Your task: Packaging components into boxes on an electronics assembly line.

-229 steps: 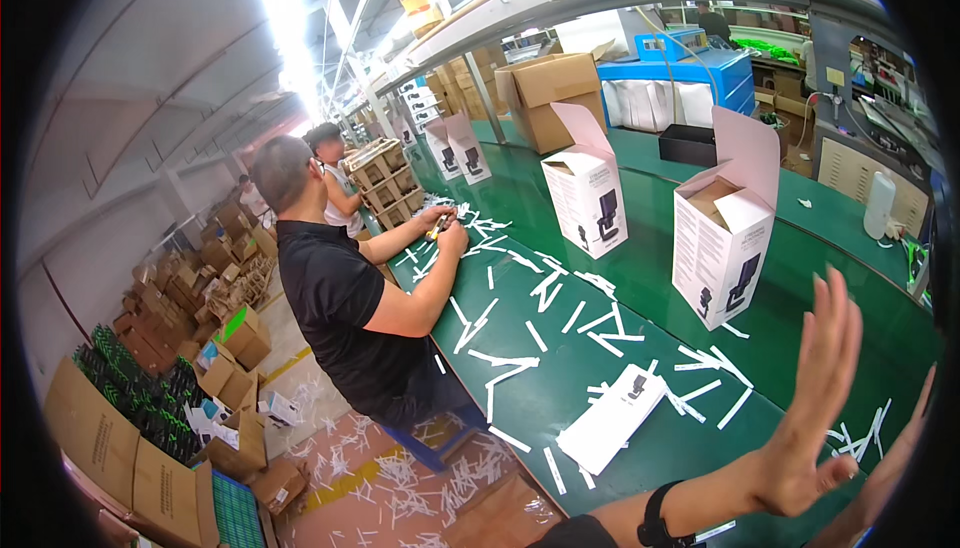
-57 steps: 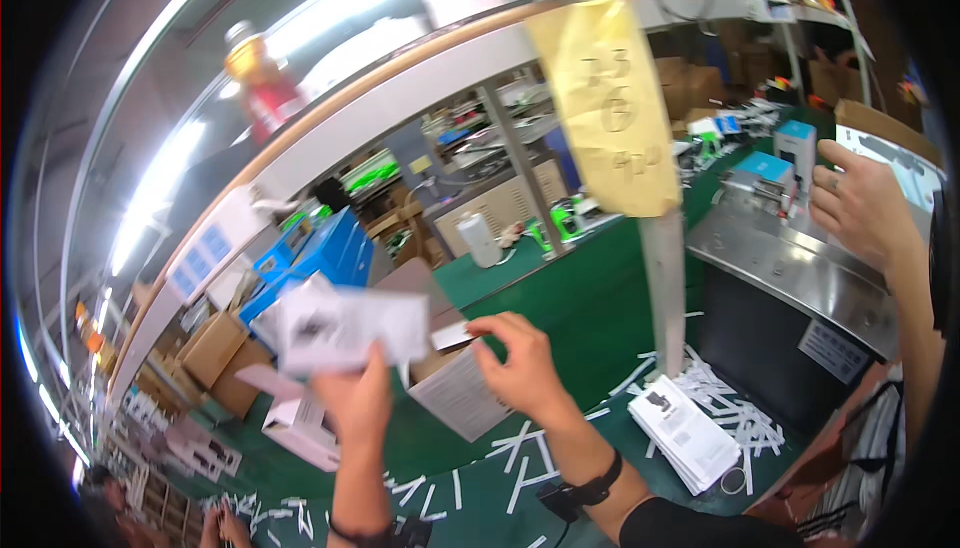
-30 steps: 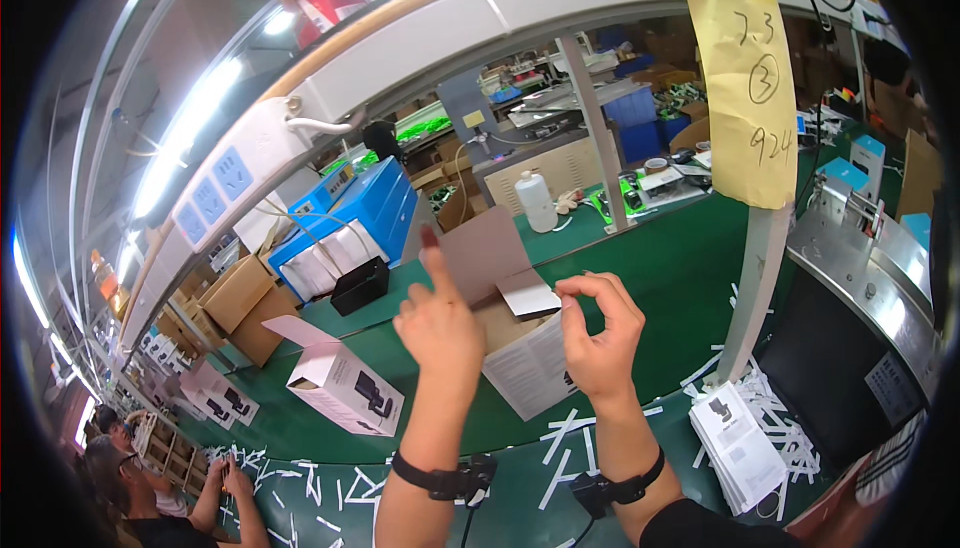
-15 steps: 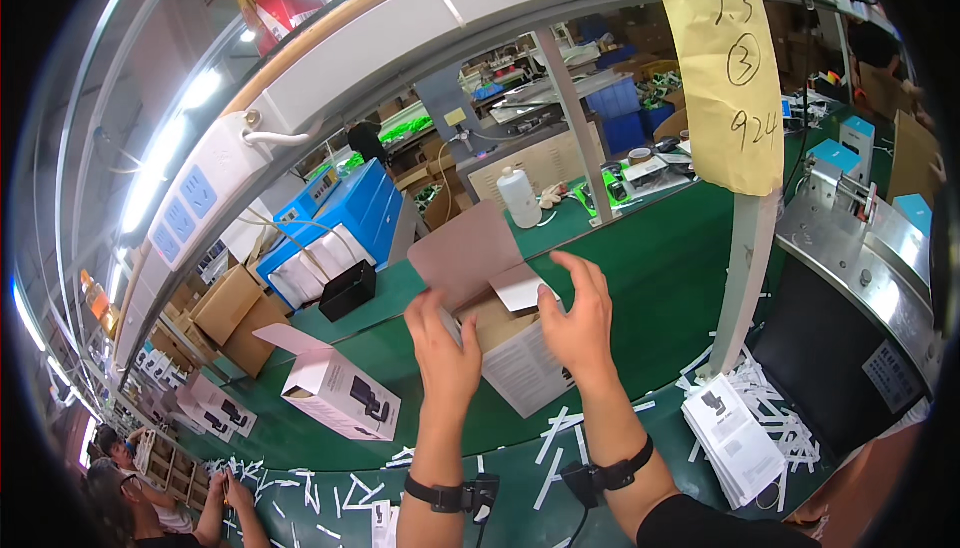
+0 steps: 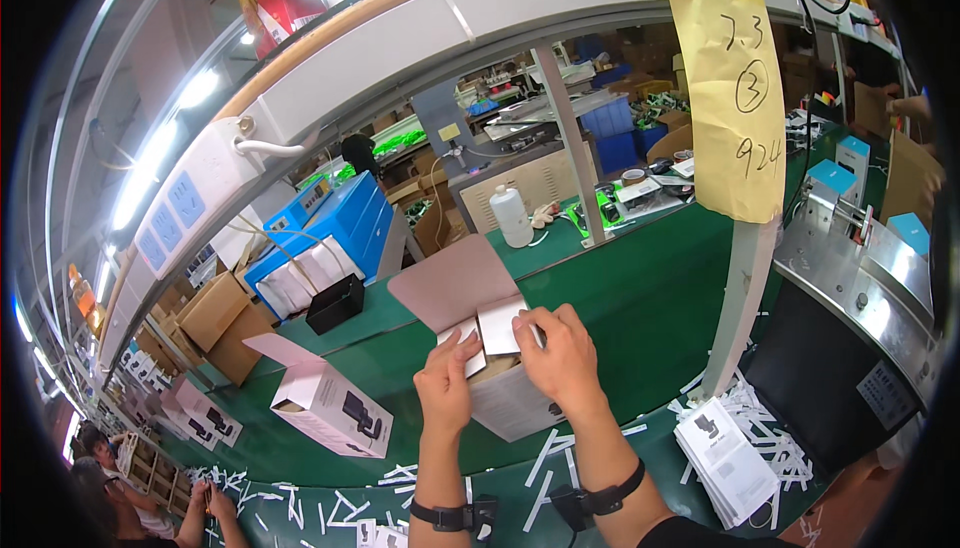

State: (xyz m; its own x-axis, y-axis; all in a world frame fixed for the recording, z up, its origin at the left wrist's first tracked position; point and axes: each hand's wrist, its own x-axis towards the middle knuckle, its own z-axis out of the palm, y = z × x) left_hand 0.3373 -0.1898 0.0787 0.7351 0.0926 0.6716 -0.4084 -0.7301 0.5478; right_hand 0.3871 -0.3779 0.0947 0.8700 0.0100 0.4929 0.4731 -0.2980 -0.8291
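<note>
A pale printed carton [image 5: 515, 404] stands on the green bench before me, its large top lid [image 5: 452, 283] raised at the back. The right side flap [image 5: 500, 325] leans inward, with the thumb and curled fingers of my right hand [image 5: 562, 358] on its edge. My left hand [image 5: 446, 384] is curled at the left side flap [image 5: 470, 336], its thumb against the white inner face. Brown cardboard shows between the flaps; what lies deeper is hidden. To the left stands a second printed carton [image 5: 330, 406] with its lid up.
White paper strips [image 5: 540, 478] litter the near bench. A stack of leaflets [image 5: 727, 463] lies at the right beside a metal-topped machine [image 5: 860, 278]. A post [image 5: 735, 308] with yellow paper [image 5: 728, 88] rises nearby. A white bottle [image 5: 511, 216] stands behind; other people's hands [image 5: 207, 498] are lower left.
Both my hands have moved down and closer together onto the side flaps. Those flaps now lean in over the carton's opening. The whole view has shifted slightly.
</note>
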